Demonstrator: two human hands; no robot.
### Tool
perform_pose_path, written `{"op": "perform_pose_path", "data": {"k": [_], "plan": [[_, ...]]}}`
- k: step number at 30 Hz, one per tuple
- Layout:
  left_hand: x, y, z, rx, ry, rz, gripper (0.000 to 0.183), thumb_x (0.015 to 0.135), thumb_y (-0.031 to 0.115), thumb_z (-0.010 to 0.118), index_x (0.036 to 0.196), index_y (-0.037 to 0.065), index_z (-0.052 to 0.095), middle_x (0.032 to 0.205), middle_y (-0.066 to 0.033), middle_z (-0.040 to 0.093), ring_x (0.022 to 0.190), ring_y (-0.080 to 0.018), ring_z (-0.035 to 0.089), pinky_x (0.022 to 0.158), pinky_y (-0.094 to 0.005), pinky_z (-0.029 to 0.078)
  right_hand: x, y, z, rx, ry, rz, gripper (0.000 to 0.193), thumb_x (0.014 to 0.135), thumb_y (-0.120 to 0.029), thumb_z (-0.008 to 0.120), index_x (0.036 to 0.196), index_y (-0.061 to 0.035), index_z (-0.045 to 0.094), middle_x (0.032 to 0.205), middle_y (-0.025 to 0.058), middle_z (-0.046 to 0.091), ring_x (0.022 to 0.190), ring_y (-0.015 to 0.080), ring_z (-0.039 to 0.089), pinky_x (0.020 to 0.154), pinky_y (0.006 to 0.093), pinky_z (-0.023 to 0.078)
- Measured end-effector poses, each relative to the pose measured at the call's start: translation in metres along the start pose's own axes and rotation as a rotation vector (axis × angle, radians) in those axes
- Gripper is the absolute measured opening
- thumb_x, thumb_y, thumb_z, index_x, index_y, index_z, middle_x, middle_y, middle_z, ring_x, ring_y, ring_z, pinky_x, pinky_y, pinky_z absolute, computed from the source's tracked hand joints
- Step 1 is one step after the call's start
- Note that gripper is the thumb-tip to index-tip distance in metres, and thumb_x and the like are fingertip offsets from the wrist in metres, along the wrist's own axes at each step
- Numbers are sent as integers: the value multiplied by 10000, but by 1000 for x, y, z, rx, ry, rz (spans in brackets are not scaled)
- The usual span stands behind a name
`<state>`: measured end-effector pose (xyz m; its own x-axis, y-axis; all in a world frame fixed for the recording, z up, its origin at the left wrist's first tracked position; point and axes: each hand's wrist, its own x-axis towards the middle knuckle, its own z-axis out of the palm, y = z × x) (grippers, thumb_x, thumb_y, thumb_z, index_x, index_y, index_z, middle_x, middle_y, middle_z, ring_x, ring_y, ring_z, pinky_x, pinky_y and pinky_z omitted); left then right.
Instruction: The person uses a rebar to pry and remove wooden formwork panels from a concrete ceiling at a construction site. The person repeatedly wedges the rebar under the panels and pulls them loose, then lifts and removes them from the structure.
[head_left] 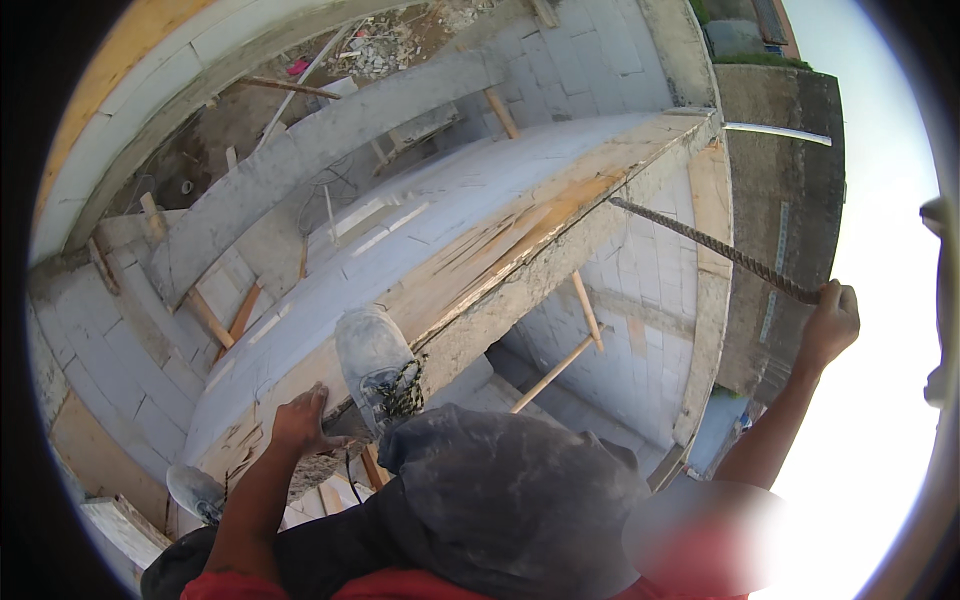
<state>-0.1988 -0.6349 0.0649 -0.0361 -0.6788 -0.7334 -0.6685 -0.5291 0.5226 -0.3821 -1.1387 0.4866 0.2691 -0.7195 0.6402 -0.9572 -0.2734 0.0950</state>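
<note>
My right hand is closed around one end of a ribbed steel bar, out to the right with the arm raised. The bar's other end meets the seam between a concrete beam and the wooden formwork board along it. My left hand rests on the near part of the board, thumb and fingers apart, just left of my dusty shoe. That shoe stands on the board and beam edge. My other shoe is lower left, partly hidden by my left arm.
Beyond the board drop deep spaces between pale block walls. Timber props cross below on the right. Another concrete beam runs across the upper left, with rubble on the ground farther off. A dark flat roof lies at right.
</note>
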Motion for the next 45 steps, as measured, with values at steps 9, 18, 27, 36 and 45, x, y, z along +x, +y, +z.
{"op": "perform_pose_path", "data": {"k": [9,18,27,36,45], "plan": [[1,-3,7,-2,48,27,1122,575,685,764,1400,30,379,1437,-178,437,1264,-292,506,1008,-399,441,-1,-5,-7,103,-29,-49,311,868,-171,504,620,-19,393,582,-9,370,580,90,311,528,278,297],[1,1,-1,-27,6,8,1109,580,668,773,1393,27,375,1417,-186,454,1257,-300,512,985,-408,461,19,51,27,6,-104,152,336,867,-255,527,665,9,575,585,44,480,578,131,412,568,316,351],[1,0,-1,-27,-39,-16,1080,587,680,759,1390,58,391,1454,-144,430,1260,-282,512,981,-408,460,7,54,23,86,-163,165,323,876,-226,523,645,-2,555,595,35,489,580,120,406,561,314,340],[-2,-2,0,-29,22,6,1074,582,709,739,1398,90,415,1448,-126,447,1257,-258,518,944,-390,493,14,14,29,93,-196,28,302,856,-225,535,659,-21,430,612,37,387,623,132,343,573,315,352],[-22,17,0,33,146,-234,1058,565,717,742,1368,94,450,1444,-127,453,1243,-298,529,936,-418,502,44,54,40,34,-451,-58,263,874,-185,551,669,-21,530,569,35,447,457,113,425,411,303,390]]}}
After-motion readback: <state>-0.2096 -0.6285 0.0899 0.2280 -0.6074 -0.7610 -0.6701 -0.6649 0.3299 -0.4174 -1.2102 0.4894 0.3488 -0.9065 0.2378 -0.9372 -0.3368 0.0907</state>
